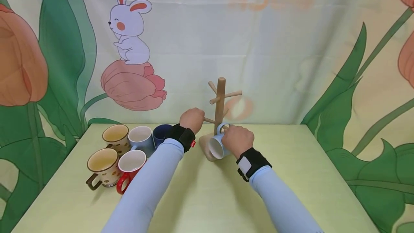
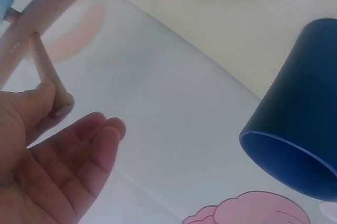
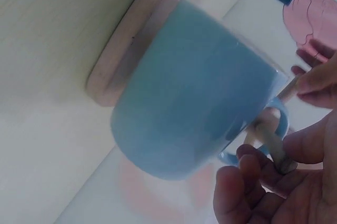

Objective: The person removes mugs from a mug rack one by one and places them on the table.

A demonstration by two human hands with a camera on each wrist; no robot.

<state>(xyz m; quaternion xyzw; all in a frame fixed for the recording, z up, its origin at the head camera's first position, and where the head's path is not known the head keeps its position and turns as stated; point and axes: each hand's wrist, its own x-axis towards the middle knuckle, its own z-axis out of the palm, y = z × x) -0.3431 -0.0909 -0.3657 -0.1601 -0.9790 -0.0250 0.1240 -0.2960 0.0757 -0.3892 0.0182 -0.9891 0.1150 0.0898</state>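
Note:
A wooden mug tree (image 1: pixel 220 107) stands near the table's back edge, its upper pegs bare. A light blue mug (image 3: pixel 195 97) hangs tilted from one of its lower pegs, which passes through the mug's handle (image 3: pixel 283 124). With thumb and fingers my right hand (image 1: pixel 238 140) pinches the tip of that peg (image 3: pixel 274 147). On the other side, my left hand (image 1: pixel 192 119) pinches the end of another lower peg (image 2: pixel 50 71) between thumb and index finger, its other fingers loosely bent. The tree's base (image 1: pixel 204 145) is partly behind the mug.
To the left of my left arm stand two spotted cream mugs (image 1: pixel 102 166), a second light blue mug (image 1: pixel 142 137), a red mug (image 1: pixel 130 163) and a dark blue mug (image 1: pixel 161 134). A printed curtain (image 1: pixel 194 46) hangs behind the table (image 1: pixel 291 175).

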